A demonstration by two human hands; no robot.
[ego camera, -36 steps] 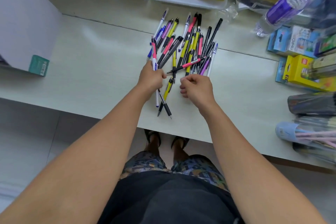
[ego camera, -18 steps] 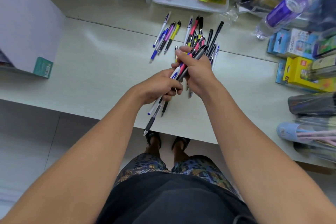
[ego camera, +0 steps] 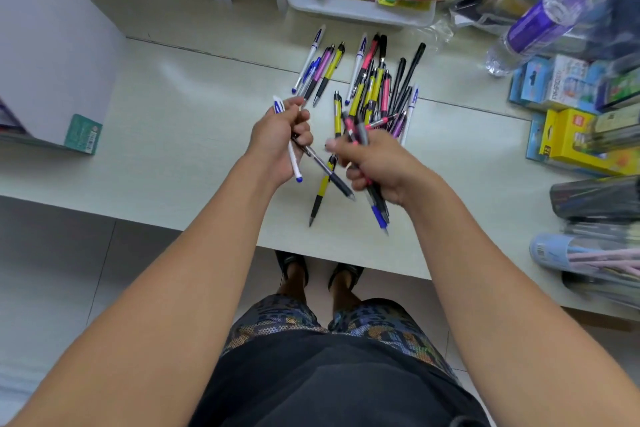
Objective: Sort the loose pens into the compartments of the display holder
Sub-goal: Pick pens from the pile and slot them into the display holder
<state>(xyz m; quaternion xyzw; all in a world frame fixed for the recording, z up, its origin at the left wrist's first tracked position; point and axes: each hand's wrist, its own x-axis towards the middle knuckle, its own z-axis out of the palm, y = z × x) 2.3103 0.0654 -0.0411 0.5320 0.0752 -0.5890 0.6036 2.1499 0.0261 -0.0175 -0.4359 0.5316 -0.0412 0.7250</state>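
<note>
A heap of loose pens, yellow, pink, black and white, lies on the pale shelf top. A smaller group of pens rests just left of it. My left hand is closed around a white pen with blue ends and a black pen. My right hand grips a bundle of several pens that stick out below the fist, blurred by motion. A yellow pen lies between the hands. No display holder can be made out.
A white tray of packaged goods stands at the back. A clear bottle with a purple label lies at the back right. Boxed stationery and pencil cases crowd the right side. A box sits far left.
My hands have come apart. The bundle that both held together is now split: the right hand keeps most pens, the left holds two. Both hands have dropped nearer the shelf's front edge.
</note>
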